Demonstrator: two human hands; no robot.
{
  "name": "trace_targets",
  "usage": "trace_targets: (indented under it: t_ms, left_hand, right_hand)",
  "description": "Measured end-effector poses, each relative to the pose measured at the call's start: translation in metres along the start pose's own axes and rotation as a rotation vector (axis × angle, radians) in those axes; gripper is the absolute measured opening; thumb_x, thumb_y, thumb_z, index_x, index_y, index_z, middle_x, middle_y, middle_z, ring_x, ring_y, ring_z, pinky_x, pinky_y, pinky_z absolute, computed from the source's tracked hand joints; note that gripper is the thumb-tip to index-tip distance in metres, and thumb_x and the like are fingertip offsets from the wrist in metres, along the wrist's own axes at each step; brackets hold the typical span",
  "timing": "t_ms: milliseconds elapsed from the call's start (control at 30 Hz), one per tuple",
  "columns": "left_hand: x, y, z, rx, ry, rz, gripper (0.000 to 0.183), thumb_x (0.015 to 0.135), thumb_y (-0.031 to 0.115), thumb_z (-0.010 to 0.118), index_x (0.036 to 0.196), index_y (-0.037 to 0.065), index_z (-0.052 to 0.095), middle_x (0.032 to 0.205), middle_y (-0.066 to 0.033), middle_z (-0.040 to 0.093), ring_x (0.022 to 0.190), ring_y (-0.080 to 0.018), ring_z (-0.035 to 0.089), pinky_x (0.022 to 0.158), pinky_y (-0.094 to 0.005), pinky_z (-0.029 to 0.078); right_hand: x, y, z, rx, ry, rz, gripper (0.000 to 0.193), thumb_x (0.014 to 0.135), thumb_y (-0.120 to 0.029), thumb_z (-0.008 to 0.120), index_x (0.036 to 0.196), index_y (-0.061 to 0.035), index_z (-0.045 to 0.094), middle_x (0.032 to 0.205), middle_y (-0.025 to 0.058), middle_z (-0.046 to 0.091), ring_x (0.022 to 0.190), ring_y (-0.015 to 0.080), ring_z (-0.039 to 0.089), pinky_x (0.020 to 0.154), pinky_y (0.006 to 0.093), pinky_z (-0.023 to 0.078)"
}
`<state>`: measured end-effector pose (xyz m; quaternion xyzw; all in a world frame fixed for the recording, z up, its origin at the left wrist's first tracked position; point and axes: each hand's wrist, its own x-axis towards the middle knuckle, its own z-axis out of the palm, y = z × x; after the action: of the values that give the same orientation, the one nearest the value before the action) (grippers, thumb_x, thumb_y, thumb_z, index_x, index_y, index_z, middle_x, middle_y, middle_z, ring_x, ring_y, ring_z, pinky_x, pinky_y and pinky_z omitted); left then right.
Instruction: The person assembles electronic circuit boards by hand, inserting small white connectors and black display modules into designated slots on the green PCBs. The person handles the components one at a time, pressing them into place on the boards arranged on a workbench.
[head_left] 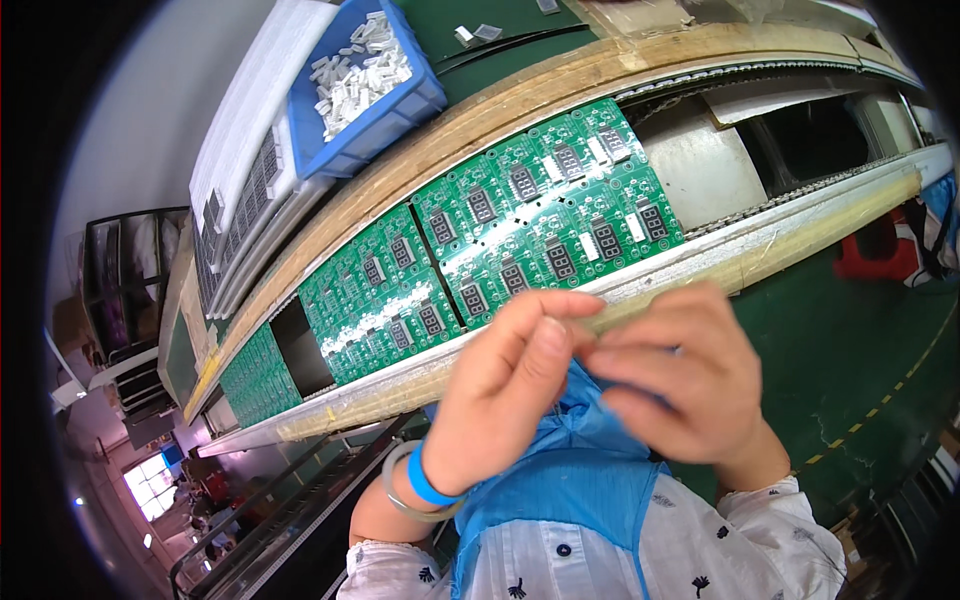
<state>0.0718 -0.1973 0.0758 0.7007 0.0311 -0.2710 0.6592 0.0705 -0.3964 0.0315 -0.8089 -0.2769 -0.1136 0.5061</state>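
Note:
My left hand [510, 385] and my right hand [690, 375] meet just in front of the rail's near edge. The left thumb presses against bent fingers, so that hand is closed; anything pinched there is hidden. Slightly blurred, the fingers of my right hand curl in toward the left fingertips, and I cannot make out what they hold. Just beyond them lies a green circuit board panel [560, 215] with rows of black digit displays [560, 258]. Several white rectangular parts [588, 246] sit beside displays on its right half.
A second green panel [345, 300] lies left of the first, with another green panel [258, 375] farther left on the conveyor. A blue bin [420, 95] of small white parts [365, 75] stands beyond the wooden rail [480, 120], next to stacked white foam trays [235, 150].

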Motion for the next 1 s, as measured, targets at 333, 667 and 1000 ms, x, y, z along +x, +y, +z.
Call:
trace_targets:
  t_ms: [333, 667, 1000]
  left_hand:
    - [-0.031, -0.023, 0.002, -0.242, 0.022, 0.013, 0.059, 0.11, 0.044, 0.034, 0.147, -0.002, 0.034, 0.111, -0.0059, 0.062, 0.069, -0.0063, 0.048, 0.059, -0.0212, 0.042]
    - [-0.028, -0.021, -0.031, -0.24, 0.118, 0.139, 0.035, 0.107, 0.027, 0.048, 0.127, 0.0, 0.059, 0.107, -0.0066, 0.067, 0.064, -0.0025, 0.045, 0.057, -0.0178, 0.037]
    - [-0.017, -0.02, -0.042, -0.305, 0.134, 0.177, 0.021, 0.101, 0.015, 0.062, 0.115, 0.0, 0.067, 0.098, -0.0058, 0.073, 0.066, -0.0019, 0.049, 0.057, -0.0168, 0.037]
  right_hand:
    - [0.001, -0.046, 0.027, -0.039, -0.189, 0.108, 0.031, 0.07, -0.011, 0.082, 0.1, -0.0091, 0.074, 0.095, 0.0024, 0.066, 0.085, 0.024, 0.06, 0.073, 0.0361, 0.047]
    - [0.022, -0.035, 0.033, 0.584, 0.058, 0.478, 0.02, 0.091, 0.003, 0.068, 0.111, 0.0022, 0.071, 0.103, 0.0095, 0.071, 0.094, 0.0132, 0.066, 0.079, 0.0249, 0.052]
    - [0.033, -0.021, 0.048, 0.18, 0.098, 0.144, 0.023, 0.08, 0.005, 0.075, 0.102, -0.0003, 0.074, 0.094, 0.0086, 0.071, 0.086, 0.0162, 0.067, 0.072, 0.0263, 0.052]
